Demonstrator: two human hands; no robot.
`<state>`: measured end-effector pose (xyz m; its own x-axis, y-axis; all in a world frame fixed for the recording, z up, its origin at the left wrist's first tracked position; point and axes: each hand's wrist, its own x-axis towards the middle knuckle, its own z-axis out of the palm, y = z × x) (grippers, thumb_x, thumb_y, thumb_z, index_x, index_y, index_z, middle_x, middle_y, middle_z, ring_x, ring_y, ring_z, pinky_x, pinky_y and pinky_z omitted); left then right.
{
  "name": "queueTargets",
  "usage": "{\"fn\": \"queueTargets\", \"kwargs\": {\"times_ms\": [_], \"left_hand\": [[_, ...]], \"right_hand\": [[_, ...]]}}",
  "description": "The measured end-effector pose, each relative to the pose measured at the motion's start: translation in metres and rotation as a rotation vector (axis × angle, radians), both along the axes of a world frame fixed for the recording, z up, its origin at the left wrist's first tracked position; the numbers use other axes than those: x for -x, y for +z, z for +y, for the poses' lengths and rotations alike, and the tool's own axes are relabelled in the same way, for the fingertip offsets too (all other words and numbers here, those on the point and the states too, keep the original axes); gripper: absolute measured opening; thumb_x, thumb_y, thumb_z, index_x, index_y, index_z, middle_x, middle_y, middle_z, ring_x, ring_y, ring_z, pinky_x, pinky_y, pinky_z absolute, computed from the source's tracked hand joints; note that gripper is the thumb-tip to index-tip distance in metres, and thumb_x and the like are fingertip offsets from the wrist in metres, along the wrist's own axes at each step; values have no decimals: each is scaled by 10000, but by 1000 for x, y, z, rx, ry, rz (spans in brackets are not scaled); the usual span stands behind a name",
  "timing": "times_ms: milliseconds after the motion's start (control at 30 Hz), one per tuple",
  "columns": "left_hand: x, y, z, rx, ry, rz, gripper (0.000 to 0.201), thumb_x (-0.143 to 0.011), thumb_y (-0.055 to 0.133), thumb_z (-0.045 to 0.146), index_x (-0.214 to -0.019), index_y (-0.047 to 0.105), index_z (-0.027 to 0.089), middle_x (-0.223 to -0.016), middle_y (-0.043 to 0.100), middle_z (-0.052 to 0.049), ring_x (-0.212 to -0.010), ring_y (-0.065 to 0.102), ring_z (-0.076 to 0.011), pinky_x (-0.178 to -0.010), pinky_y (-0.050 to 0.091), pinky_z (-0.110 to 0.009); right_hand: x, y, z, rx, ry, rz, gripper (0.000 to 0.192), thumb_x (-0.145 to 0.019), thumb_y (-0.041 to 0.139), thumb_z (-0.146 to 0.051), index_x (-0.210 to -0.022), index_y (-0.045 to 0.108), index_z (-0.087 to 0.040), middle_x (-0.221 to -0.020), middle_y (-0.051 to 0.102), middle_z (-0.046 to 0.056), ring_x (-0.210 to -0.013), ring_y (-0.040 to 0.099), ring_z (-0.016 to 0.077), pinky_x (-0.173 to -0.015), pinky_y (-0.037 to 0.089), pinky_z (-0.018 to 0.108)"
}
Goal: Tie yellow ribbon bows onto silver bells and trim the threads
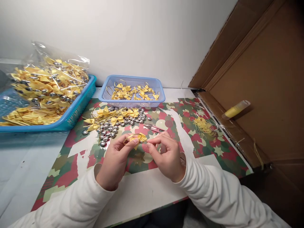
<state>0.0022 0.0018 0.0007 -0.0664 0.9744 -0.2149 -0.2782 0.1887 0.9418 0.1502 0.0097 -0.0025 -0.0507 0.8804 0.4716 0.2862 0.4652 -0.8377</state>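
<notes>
Between two hands, one yellow bow

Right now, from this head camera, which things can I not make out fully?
All in the head view:
Yellow bow: partly hidden by the left hand.
Scissors: partly hidden behind the right hand.
Large blue basket: left end cut off by the picture's edge.
Thread tangle: single strands too fine to follow.

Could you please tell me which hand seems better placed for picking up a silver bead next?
Probably the left hand: it is nearer the silver beads, though it holds a yellow bow. The right hand is farther off.
</notes>
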Motion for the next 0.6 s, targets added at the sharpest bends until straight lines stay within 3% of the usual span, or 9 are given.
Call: {"fn": "queueTargets", "kwargs": {"times_ms": [233,600], "left_hand": [[-1,1,-2,-105,15,64,257,-758,702,300,-582,563,175,-711,547,13,-595,491,-103,-516,427,-210],[-2,3,-3,-88,33,92,249,-722,730,316,-573,580,184,-728,596,-16,-574,505,-119,-475,425,-221]], "right_hand": [[-3,1,1,-3,21,-98,153,-770,603,-100,-671,643,-210,-593,659,-16,-577,519,140,-700,447,345],[-5,6,2,-13,39,-115,191,-741,598,-76,-604,592,-209,-551,612,-18,-573,499,140,-635,436,315]]}}
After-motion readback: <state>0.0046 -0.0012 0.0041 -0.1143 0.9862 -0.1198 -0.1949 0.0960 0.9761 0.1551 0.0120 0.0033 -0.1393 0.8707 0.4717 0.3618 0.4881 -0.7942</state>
